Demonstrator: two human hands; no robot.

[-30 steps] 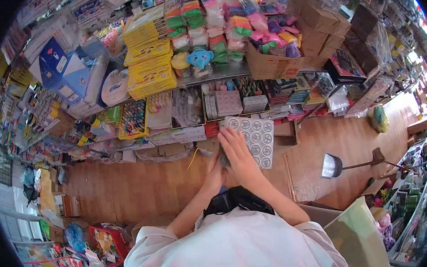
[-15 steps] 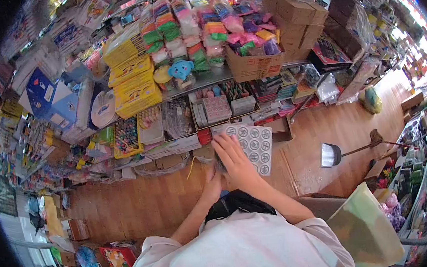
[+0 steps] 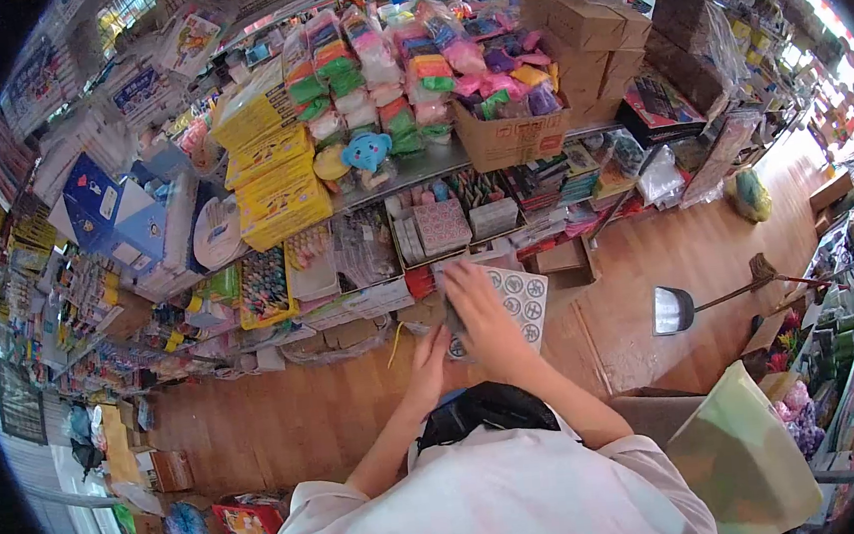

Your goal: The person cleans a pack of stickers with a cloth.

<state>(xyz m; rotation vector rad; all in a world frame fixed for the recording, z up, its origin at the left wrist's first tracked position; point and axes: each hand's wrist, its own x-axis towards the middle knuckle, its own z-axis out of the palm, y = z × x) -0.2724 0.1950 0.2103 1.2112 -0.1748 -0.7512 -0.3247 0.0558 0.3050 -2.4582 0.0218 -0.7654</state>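
A pale flat panel [image 3: 525, 304] printed with rows of dark round designs is in front of my body. I cannot make out whether it is a sheet or the top of a thin box. My left hand [image 3: 428, 367] is closed at its near left edge, with the thumb side up. Across its left part lies my right hand [image 3: 483, 315], fingers stretched out toward the far left corner and slightly blurred. That hand covers much of the left columns of designs. A narrow dark strip [image 3: 453, 317] shows between the two hands.
Ahead, a shelf holds yellow boxes [image 3: 285, 188], bagged colourful packs and a cardboard box [image 3: 512, 135]. Below are bins of small goods and a pink patterned box [image 3: 441, 226]. A long-handled dustpan [image 3: 669, 310] stands on the wooden floor at right, near a yellow-green bag [image 3: 749, 196].
My right hand has slid slightly right and down over the panel, hiding more of its designs. The camera view has shifted a little. My left hand stays at the panel's left edge.
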